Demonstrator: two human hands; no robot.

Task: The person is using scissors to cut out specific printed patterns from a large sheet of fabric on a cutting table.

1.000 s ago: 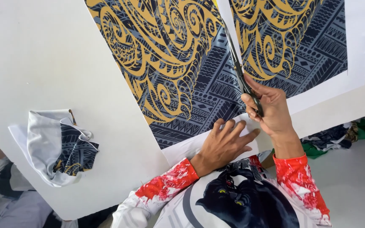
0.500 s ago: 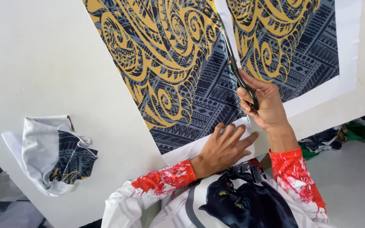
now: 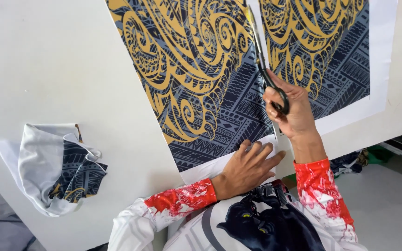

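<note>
A large printed fabric sheet with gold swirls on a dark grey-blue pattern lies flat on a white table. My right hand grips black-handled scissors, their blades pointing away along the white strip between two printed panels. My left hand lies flat with fingers spread on the fabric's white near border, just below and left of the scissors. Both sleeves are white with red splashes.
A crumpled piece of white and patterned fabric lies on the table at the left. The table's near edge runs diagonally; beyond it at the right is grey floor with cloth scraps and a green object.
My right hand and the scissors have moved farther up the white strip between the panels. My left hand stays pressed on the border.
</note>
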